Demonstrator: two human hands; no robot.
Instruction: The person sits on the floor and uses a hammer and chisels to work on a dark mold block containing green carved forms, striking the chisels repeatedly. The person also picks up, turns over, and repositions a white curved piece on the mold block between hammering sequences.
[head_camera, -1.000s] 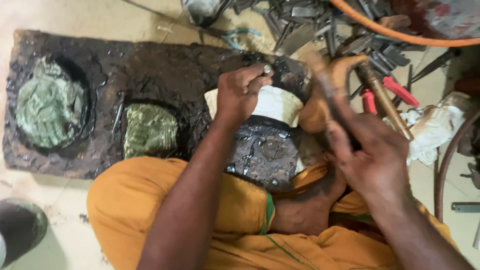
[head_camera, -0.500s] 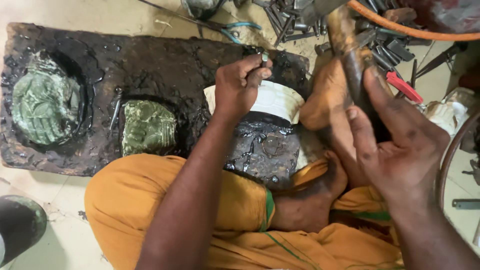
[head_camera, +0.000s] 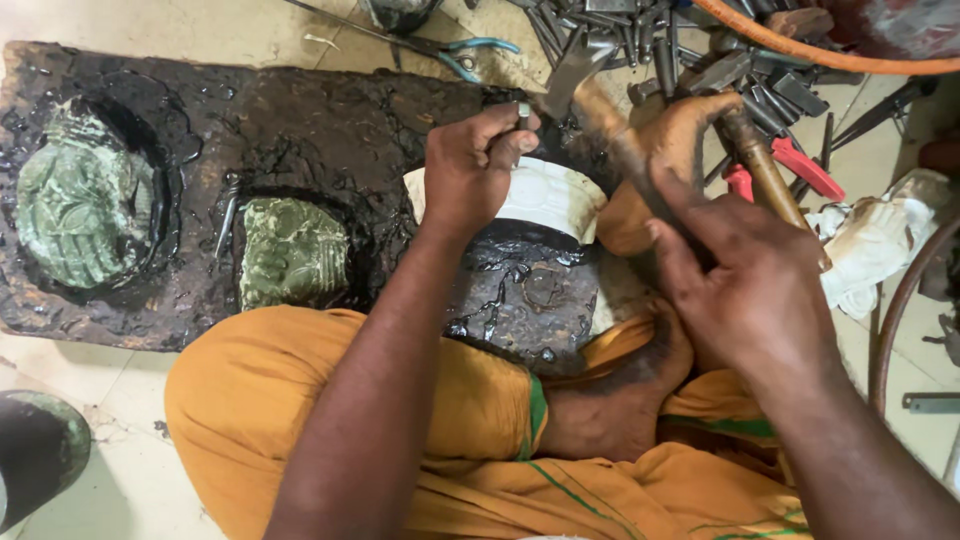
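White workpiece (head_camera: 545, 200) under chisel (head_camera: 522, 118) pinched by left hand (head_camera: 470, 165); right hand (head_camera: 750, 280) grips hammer (head_camera: 600, 110).

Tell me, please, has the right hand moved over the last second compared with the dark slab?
Yes. The right hand with its hammer has swung left toward the dark slab and the left hand.

green pliers (head_camera: 478, 52), orange hose (head_camera: 820, 52), white cloth (head_camera: 870, 250)
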